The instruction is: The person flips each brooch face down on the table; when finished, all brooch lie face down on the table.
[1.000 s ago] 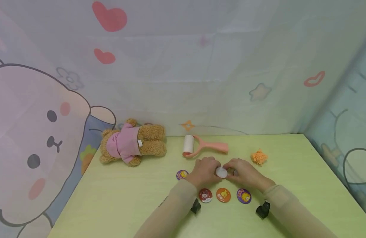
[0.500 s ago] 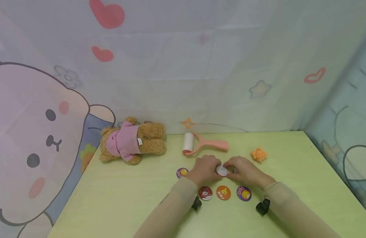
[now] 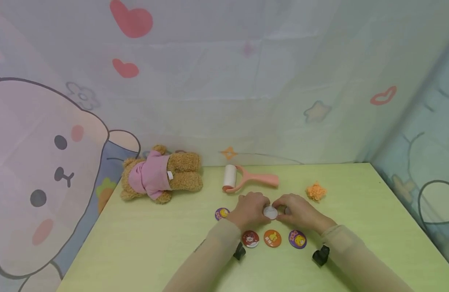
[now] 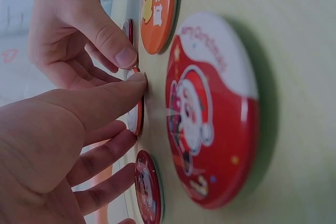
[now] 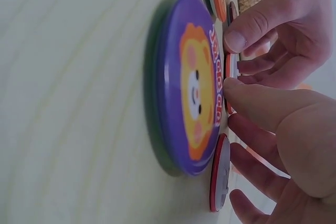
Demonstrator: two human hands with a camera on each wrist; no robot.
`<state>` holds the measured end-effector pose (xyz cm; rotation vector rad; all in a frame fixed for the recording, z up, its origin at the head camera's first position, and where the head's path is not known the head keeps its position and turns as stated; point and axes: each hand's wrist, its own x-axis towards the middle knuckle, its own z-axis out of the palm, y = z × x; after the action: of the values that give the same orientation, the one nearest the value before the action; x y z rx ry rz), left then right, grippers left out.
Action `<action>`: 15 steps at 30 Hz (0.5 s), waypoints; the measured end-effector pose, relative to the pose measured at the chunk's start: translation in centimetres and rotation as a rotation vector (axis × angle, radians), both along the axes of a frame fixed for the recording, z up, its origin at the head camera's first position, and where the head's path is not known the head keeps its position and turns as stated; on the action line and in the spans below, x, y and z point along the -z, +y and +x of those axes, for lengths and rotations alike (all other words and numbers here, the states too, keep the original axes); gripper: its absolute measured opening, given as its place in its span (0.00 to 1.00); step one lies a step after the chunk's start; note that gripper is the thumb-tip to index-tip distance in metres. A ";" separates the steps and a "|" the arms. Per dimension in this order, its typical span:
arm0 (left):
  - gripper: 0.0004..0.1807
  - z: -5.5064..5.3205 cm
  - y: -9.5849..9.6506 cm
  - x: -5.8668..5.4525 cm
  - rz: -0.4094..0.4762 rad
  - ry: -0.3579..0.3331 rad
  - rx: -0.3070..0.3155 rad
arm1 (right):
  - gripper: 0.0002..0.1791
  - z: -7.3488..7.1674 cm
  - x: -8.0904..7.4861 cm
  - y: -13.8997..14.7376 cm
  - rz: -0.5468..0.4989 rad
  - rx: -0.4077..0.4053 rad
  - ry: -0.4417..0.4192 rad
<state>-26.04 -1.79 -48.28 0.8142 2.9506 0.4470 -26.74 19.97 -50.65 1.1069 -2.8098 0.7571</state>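
the left hand (image 3: 251, 209) and the right hand (image 3: 301, 211) meet over the table (image 3: 137, 243), each pinching the rim of one white-faced badge (image 3: 270, 212) between thumb and fingers. that badge sits between the two hands, its white face upward and an orange-red edge showing in the wrist views; whether it touches the table i cannot tell.

just under the left hand's outer fingers is a red badge (image 4: 148, 187), and below the right hand's outer fingers is a red-rimmed pale badge (image 5: 221, 171). nearer the body than the hands lie three more in a row: a santa badge (image 3: 250, 239) by the left wrist, an orange thumbs-up badge (image 3: 272, 238) in the middle, and a purple lion badge (image 3: 297, 239) on the right hand's side. a second purple badge (image 3: 222, 213) lies left of the left hand, partly covered by the arm.

beyond the hands lies a lint roller (image 3: 259, 179), its handle pointing right. an orange fuzzy toy (image 3: 316, 192) is past the right hand, and a teddy bear (image 3: 149, 176) in pink lies well off to the left hand's far side.
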 end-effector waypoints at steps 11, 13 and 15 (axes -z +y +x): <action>0.19 0.0 -0.3 0.0 -0.007 0.022 0.031 | 0.16 0.1 -0.4 -0.2 0.012 0.001 -0.019; 0.22 0.1 -0.5 0.0 -0.002 0.015 0.043 | 0.16 0.1 -0.5 -0.2 0.023 -0.001 -0.022; 0.24 0.1 -0.6 -0.1 0.003 0.007 0.055 | 0.17 0.1 -0.6 -0.1 0.033 -0.003 -0.025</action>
<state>-25.91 -2.37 -48.18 0.8961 2.9267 0.4459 -26.68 19.84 -50.07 1.1138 -2.8528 0.7325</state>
